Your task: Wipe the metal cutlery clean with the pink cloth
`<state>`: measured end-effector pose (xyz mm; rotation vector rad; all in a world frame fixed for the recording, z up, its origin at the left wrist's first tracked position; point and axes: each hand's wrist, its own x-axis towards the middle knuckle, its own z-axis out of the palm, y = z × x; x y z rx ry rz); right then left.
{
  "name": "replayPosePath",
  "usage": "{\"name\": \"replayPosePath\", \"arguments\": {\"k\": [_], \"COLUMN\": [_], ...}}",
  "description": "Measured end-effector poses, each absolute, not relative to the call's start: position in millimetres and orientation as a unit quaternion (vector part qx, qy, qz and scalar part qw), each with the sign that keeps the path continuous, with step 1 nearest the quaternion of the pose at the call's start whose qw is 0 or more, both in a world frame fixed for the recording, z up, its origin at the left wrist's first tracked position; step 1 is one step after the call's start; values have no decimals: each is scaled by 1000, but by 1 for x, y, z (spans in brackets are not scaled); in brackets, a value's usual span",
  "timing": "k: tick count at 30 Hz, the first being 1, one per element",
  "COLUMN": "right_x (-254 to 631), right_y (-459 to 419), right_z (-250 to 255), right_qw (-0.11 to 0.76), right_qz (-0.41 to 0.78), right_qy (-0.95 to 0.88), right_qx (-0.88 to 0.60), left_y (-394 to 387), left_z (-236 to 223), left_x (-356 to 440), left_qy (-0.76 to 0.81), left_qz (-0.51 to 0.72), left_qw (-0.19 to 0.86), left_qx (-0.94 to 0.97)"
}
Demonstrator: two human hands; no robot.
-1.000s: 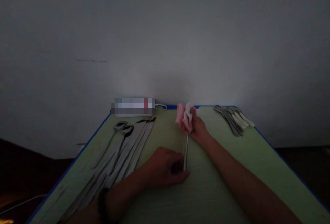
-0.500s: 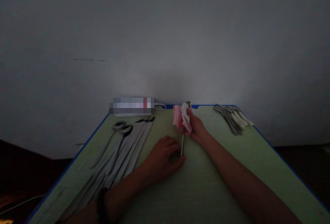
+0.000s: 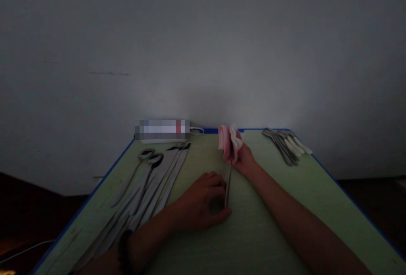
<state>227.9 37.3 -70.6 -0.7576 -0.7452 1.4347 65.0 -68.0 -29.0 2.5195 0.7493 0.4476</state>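
Observation:
My left hand [image 3: 206, 201] is closed on the handle end of a metal spoon [image 3: 228, 186], thumb at the tip and fingers along the side. The handle points away from me, over the middle of the table. A pink and white cloth [image 3: 225, 142] is folded around the far part of the spoon, whose bowl is hidden now. Behind and to the right of the cloth, my right hand [image 3: 246, 156] grips it, with the fingers mostly covered.
On the left of the green table [image 3: 272, 241] lie two spoons [image 3: 155, 159] and several knives [image 3: 168, 173]. Several pieces of cutlery [image 3: 281, 150], some white-handled, lie at the back right. A blurred-out box-like object [image 3: 163, 130] with a white cable stands by the wall [image 3: 203, 55].
My left hand and the spoon's handle end have come nearer to me. The cloth has shifted slightly right, and the spoon's bowl, visible beyond it before, is now hidden.

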Motion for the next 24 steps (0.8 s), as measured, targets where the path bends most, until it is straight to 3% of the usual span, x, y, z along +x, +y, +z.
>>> {"name": "replayPosePath", "arguments": {"k": [12,24], "right_x": [220,222], "right_y": [22,23], "right_z": [-61,-65], "right_qw": [567,566], "right_qz": [628,607], "right_qy": [-378,-412], "right_qx": [-376,-376], "left_y": [-70,-69], "left_z": [-34,-35], "left_x": [67,69], "left_qy": [289,292], "left_qz": [153,158], "left_qw": [228,228], "left_qx": [917,915]}}
